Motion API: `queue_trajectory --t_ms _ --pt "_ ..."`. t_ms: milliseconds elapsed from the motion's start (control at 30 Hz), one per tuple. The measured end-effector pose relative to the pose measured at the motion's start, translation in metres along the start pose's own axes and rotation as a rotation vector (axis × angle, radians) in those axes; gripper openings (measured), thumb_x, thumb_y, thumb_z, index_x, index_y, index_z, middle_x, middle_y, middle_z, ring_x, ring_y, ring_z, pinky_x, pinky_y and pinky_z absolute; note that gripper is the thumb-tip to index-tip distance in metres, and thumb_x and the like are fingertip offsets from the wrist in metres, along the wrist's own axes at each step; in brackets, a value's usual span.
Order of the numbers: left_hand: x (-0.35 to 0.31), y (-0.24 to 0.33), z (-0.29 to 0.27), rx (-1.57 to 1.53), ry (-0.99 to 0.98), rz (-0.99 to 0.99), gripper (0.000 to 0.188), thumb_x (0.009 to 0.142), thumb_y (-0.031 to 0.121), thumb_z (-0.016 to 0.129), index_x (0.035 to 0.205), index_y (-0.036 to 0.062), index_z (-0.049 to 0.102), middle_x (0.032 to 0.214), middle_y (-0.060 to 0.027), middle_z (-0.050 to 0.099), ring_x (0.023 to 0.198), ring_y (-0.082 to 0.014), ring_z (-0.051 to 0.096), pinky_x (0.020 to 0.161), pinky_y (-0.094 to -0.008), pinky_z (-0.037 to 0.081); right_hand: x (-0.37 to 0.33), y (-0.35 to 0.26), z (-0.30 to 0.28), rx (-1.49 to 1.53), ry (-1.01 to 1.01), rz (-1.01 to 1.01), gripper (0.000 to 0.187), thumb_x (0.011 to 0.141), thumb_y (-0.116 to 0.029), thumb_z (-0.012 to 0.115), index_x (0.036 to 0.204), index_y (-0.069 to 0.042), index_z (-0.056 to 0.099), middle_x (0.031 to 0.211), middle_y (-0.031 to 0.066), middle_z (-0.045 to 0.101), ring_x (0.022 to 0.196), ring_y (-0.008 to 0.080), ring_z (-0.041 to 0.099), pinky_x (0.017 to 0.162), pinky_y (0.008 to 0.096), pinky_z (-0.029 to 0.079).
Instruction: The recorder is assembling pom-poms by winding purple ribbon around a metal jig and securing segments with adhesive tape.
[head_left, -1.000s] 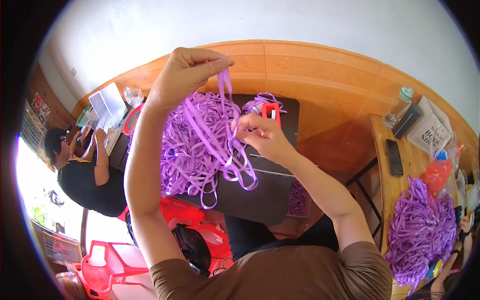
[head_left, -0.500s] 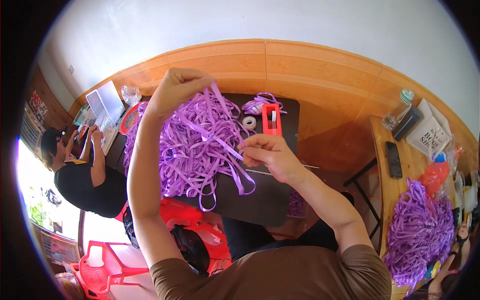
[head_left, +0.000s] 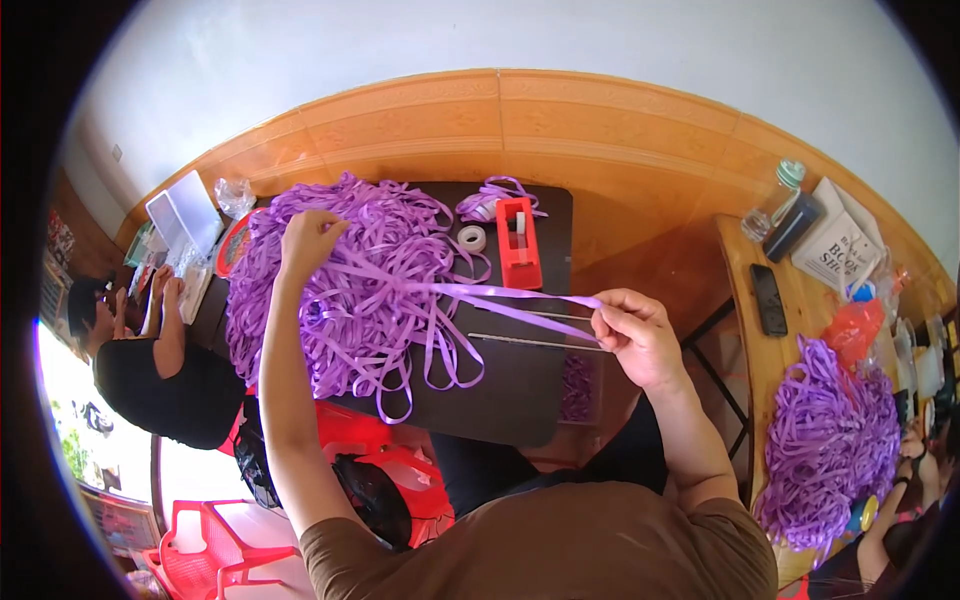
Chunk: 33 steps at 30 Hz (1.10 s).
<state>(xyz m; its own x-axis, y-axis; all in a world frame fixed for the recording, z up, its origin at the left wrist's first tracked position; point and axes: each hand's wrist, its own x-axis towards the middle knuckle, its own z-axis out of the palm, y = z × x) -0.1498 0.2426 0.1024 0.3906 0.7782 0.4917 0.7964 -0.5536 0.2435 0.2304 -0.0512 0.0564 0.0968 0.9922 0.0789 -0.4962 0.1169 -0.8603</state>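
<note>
While the dark counter (head_left: pixel 500 390) ends close before the person's lap and leaves bare room only right of the heap, a long purple ribbon strip (head_left: pixel 500 293) runs taut across it, from the left hand (head_left: pixel 310 240), which is closed on ribbon atop the glossy, tangled purple ribbon pile (head_left: pixel 350 290), to the right hand (head_left: pixel 635 335), whose fingers pinch its end. A red tape dispenser (head_left: pixel 520 243) and a white tape roll (head_left: pixel 471 238) stand just behind the strip. On the wooden side table (head_left: pixel 745 290) to the right lie a white booklet (head_left: pixel 835 250) with dark print, a clear bottle (head_left: pixel 775 198) and another purple bundle (head_left: pixel 830 450).

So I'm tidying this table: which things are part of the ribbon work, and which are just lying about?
In use: left hand, right hand, purple ribbon strand, purple ribbon pile.
Lying about: red tape dispenser, tape roll, thin rod, bottle, phone.
</note>
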Motion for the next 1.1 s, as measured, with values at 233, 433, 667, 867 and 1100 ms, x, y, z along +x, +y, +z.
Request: queue_trajectory --t_ms 233,433,667,867,1100 --pt "-0.014 0.004 0.019 0.331 0.191 0.025 0.028 0.085 0.031 0.060 0.070 0.0066 0.061 0.064 -0.0178 0.061 0.062 -0.0379 0.061 0.055 -0.0487 0.047 -0.051 -0.019 -0.036 -0.097 0.044 -0.121 0.013 0.090 -0.005 0.056 0.099 -0.001 0.064 0.072 0.0050 0.061 0.058 0.0071 0.052 0.051 0.0168 0.038" --pt "-0.012 0.028 0.027 0.169 0.261 0.047 0.024 0.083 0.030 0.063 0.072 0.0078 0.065 0.063 -0.0164 0.061 0.058 -0.0360 0.061 0.053 -0.0447 0.047 -0.069 -0.009 -0.048 -0.096 0.104 -0.130 0.012 0.088 -0.002 0.057 0.098 0.000 0.064 0.073 0.0063 0.062 0.055 0.0051 0.049 0.049 0.0161 0.035" --pt "-0.013 0.047 0.014 0.340 0.234 0.081 0.020 0.083 0.028 0.062 0.082 0.0092 0.066 0.064 -0.0147 0.060 0.060 -0.0357 0.060 0.053 -0.0465 0.045 -0.065 -0.004 -0.031 -0.257 0.062 -0.122 0.012 0.088 -0.003 0.059 0.097 0.000 0.065 0.074 0.0058 0.064 0.054 0.0031 0.045 0.048 0.0167 0.033" --pt "-0.051 0.156 0.005 -0.271 -0.015 0.260 0.025 0.076 0.016 0.070 0.097 0.0044 0.069 0.085 -0.0120 0.064 0.085 -0.0283 0.059 0.077 -0.0379 0.045 -0.064 -0.017 -0.034 -0.438 -0.075 0.036 0.019 0.088 -0.002 0.059 0.106 0.000 0.064 0.080 0.0061 0.066 0.058 0.0039 0.049 0.052 0.0172 0.038" --pt "-0.105 0.297 0.049 -1.214 -0.736 0.326 0.030 0.089 0.013 0.060 0.114 -0.0036 0.058 0.093 -0.0140 0.064 0.087 -0.0186 0.061 0.077 -0.0306 0.047 -0.067 -0.031 -0.002 -0.753 -0.123 -0.132 0.030 0.081 0.008 0.058 0.111 0.003 0.059 0.091 0.0112 0.068 0.088 0.0144 0.067 0.073 0.0242 0.050"
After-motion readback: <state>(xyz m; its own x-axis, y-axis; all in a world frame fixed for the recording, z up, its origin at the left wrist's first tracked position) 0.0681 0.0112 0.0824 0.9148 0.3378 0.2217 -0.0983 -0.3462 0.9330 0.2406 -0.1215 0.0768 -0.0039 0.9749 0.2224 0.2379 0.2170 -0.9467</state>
